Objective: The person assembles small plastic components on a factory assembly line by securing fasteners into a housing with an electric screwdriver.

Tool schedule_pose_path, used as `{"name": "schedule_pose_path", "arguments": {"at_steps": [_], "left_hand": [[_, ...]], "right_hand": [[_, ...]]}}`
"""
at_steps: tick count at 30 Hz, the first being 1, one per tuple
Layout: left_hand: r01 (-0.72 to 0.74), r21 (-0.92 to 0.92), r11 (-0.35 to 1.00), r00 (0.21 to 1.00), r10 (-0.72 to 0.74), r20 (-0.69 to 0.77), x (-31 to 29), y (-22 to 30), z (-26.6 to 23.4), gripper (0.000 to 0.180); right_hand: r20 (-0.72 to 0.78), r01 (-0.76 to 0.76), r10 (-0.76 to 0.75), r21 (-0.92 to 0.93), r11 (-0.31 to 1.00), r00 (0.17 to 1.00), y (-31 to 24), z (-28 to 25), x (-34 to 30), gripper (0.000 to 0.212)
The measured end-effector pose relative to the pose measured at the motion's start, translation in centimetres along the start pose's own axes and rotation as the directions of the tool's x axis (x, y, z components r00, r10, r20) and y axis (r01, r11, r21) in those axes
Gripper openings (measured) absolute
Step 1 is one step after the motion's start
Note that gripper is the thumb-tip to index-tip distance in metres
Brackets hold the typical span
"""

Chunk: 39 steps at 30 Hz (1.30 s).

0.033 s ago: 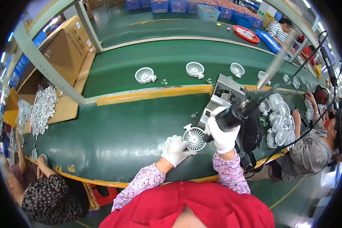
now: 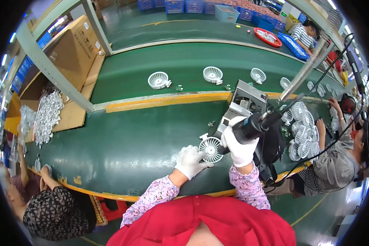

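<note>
A white fan housing with radial slats (image 2: 211, 150) lies on the green worktable in front of me. My left hand (image 2: 191, 161), in a white glove, grips its left rim with fingers and thumb. My right hand (image 2: 240, 146), also gloved, is wrapped round a black electric screwdriver (image 2: 250, 128), held tilted just right of the housing. The tool's tip is hidden by the hand. Behind it stands a grey metal box-shaped device (image 2: 249, 98), perhaps a screw feeder. A small green circuit board (image 2: 211, 123) rests beside it.
Several fan housings (image 2: 158, 80) sit along the green conveyor belt (image 2: 123, 78) beyond the table. More are piled (image 2: 303, 135) at right, near a co-worker (image 2: 336, 153). A coiled hose (image 2: 305, 67) hangs above. At left stands a cardboard box (image 2: 76, 47) with silvery parts.
</note>
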<state>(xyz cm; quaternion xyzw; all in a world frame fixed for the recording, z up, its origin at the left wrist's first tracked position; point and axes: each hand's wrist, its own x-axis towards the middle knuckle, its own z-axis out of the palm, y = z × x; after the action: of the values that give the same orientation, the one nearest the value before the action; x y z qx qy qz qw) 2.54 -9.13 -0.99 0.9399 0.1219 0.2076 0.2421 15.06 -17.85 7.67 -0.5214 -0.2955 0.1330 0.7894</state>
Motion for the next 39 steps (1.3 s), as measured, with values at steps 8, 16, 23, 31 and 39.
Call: {"name": "schedule_pose_path", "arguments": {"at_steps": [8, 16, 23, 31, 39], "left_hand": [[0.0, -0.009, 1.0, 0.999, -0.001, -0.04, -0.1, -0.3, 0.3, 0.034], [-0.003, -0.069, 0.998, 0.998, -0.001, -0.062, -0.2, -0.7, 0.5, 0.035], [0.023, -0.044, 0.999, 0.997, -0.026, -0.069, 0.1, -0.2, 0.1, 0.032], [0.83, 0.221, 0.511, 0.46, -0.405, -0.79, -1.9, -11.6, -10.7, 0.065], [0.988, -0.1, 0.119, 0.013, -0.701, -0.713, -9.3, -20.0, -15.7, 0.047]], "right_hand": [[0.154, 0.027, 0.008, -0.223, 0.974, 0.988, 1.6, 3.3, -1.1, 0.023], [0.245, -0.037, 0.104, -0.263, 0.964, 0.964, 2.0, 3.7, -1.3, 0.024], [0.293, -0.026, 0.097, -0.236, 0.971, 0.951, 1.7, 2.7, -1.2, 0.026], [-0.065, 0.02, -0.022, -0.032, 0.999, 0.998, -2.3, -0.6, 2.8, 0.032], [-0.083, 0.124, -0.136, -0.136, 0.983, 0.987, -1.0, -1.8, 2.5, 0.031]]}}
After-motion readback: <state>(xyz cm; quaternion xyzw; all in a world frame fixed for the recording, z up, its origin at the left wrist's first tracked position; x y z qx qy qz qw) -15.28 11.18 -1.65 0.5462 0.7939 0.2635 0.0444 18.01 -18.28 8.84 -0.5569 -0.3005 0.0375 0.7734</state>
